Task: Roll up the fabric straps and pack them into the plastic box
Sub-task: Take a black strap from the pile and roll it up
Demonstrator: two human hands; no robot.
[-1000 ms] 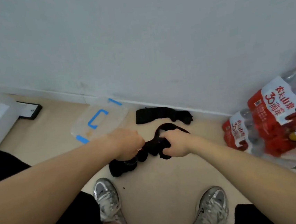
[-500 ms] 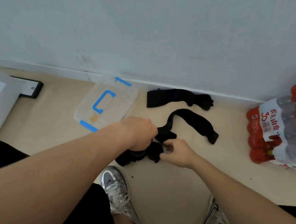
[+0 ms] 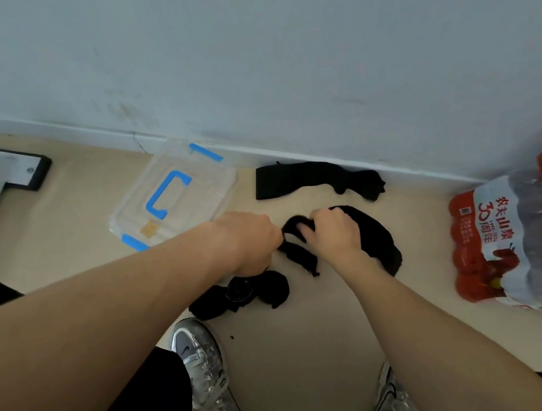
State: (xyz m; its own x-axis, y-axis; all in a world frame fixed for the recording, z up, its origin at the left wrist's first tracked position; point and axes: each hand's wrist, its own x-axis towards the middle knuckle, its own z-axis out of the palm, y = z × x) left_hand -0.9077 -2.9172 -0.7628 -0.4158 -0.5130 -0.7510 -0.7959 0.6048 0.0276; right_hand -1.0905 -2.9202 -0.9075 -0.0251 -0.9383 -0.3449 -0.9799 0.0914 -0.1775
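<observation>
1. A black strap hangs bunched between my two hands just above the beige floor. Its loose length curves off to the right behind my right wrist and reaches the floor.
2. My right hand, knuckles up, has its fingers curled over a fold at the top of the strap and grips it.
3. My left hand is closed in a fist against the strap's other end. A short tail of black fabric drops between the two hands, and my fingertips are hidden underneath.
4. Rolled straps lie in a dark cluster on the floor just below my left hand, near the toe of my left shoe.
5. A second strap lies unrolled along the foot of the wall, beyond my hands and apart from them.
6. The plastic box, clear with a blue handle and blue latches, sits by the wall to the left of the straps with its lid on. My left forearm hides its near corner.
7. A shrink-wrapped pack of water bottles with red labels stands at the right edge, well apart from the straps.
</observation>
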